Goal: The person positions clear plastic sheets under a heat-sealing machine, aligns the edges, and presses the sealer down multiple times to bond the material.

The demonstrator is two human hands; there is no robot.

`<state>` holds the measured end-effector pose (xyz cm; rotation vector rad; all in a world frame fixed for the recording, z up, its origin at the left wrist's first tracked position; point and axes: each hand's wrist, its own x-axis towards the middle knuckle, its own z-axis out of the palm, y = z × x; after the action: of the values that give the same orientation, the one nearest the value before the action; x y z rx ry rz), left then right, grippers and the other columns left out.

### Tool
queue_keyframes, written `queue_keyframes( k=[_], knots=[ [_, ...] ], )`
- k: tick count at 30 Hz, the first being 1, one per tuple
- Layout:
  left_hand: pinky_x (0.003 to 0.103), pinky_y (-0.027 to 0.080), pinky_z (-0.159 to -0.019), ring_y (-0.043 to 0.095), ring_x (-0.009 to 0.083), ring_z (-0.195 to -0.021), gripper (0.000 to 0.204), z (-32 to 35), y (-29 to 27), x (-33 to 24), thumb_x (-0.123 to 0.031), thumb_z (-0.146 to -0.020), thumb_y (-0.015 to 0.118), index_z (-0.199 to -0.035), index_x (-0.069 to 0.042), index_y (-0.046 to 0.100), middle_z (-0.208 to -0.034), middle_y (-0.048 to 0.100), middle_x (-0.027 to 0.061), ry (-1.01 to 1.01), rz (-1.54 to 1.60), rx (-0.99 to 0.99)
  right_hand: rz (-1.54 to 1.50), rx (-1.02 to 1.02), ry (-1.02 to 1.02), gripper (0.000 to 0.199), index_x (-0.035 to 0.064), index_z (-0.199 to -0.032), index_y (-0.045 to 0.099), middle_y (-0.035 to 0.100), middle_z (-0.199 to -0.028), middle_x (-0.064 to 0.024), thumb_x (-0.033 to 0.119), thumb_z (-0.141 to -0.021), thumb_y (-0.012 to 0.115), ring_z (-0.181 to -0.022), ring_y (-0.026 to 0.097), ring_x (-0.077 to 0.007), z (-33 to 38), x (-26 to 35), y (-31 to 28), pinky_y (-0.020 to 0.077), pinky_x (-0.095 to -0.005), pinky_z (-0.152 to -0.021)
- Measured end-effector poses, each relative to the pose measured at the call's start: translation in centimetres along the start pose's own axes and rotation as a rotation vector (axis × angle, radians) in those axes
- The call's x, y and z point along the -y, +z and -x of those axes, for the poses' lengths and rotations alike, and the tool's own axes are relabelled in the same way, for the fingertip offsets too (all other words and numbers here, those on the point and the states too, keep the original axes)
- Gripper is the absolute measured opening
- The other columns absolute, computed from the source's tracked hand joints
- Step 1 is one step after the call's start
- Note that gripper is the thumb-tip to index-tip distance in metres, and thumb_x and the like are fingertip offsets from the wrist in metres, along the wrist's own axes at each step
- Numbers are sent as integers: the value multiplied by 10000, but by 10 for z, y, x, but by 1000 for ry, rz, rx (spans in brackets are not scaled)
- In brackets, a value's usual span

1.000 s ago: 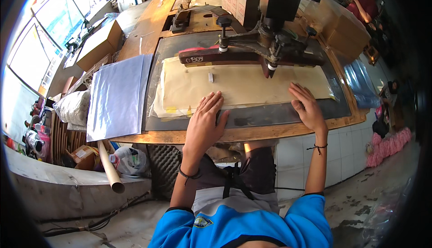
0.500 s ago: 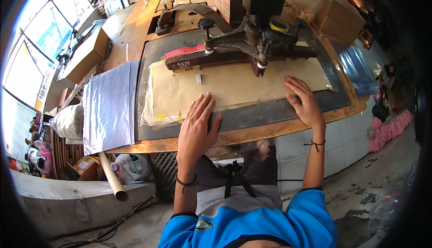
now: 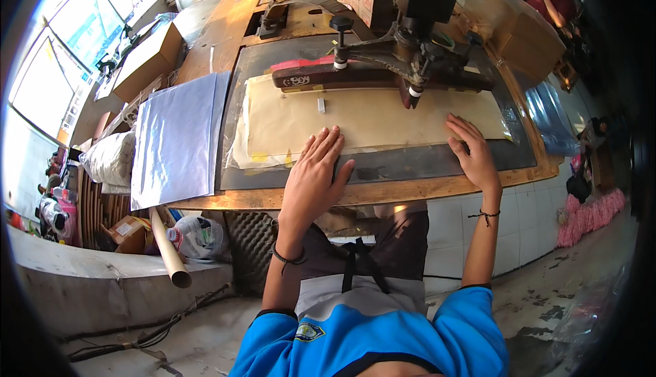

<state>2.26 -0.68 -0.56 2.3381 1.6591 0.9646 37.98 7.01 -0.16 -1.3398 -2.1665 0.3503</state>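
Note:
My left hand (image 3: 316,172) lies flat, fingers stretched, with its fingertips on the near edge of a cream-coloured sheet (image 3: 389,118). Toward the sheet's right end, my right hand (image 3: 475,158) rests open, fingers extended and thumb apart. Neither hand grips anything. The sheet lies over clear film on a dark mat (image 3: 417,165), with bits of yellow tape at its near left edge. A small white block (image 3: 321,105) sits on it beyond my left fingertips. Across its far side runs a dark bar (image 3: 335,78) below a black metal press head (image 3: 410,56); the bar covers part of the sheet.
A stack of shiny bluish plastic sheets (image 3: 178,141) lies left of the mat, overhanging the wooden table edge (image 3: 273,199). Cardboard boxes (image 3: 526,38) stand at the far right, with another person (image 3: 550,1) beyond. A cardboard tube (image 3: 171,250) sticks out below the table.
The whole view has shifted slightly, so the table appears a little higher and further right. Both hands keep about the same places on the sheet.

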Motion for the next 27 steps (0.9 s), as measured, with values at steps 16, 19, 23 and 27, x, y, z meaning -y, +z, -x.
queue_keyframes(
  k=[16,19,23,27],
  knots=[
    [452,351,-1224,491,370,-1417,440,1,1,0,-219,-975,671,-1325,45,637,-1461,585,203,2,21,-34,11,25,-47,472,35,-1401,620,570,-1509,-126,350,-1050,604,-1440,478,-303,-2,-5,-4,359,-405,-1200],
    [454,366,-1214,501,372,-1408,413,1,-1,-2,-197,-966,680,-1303,41,651,-1450,596,199,-12,41,-40,-5,8,-24,481,36,-1383,631,574,-1503,-127,370,-1038,617,-1440,473,-315,-2,-6,-2,364,-419,-1198],
    [456,377,-1206,514,374,-1397,381,3,-2,-3,-172,-957,689,-1278,34,669,-1434,611,193,-19,73,-50,-20,2,-5,466,38,-1383,633,580,-1498,-125,349,-1035,625,-1439,476,-312,-3,-3,-3,364,-423,-1198],
    [458,376,-1207,517,371,-1397,364,2,-3,-4,-156,-957,687,-1269,32,676,-1424,621,188,-15,75,-58,17,6,-18,414,35,-1376,633,587,-1491,-124,268,-1033,635,-1429,493,-312,-2,-2,-3,378,-414,-1188]
  ],
)
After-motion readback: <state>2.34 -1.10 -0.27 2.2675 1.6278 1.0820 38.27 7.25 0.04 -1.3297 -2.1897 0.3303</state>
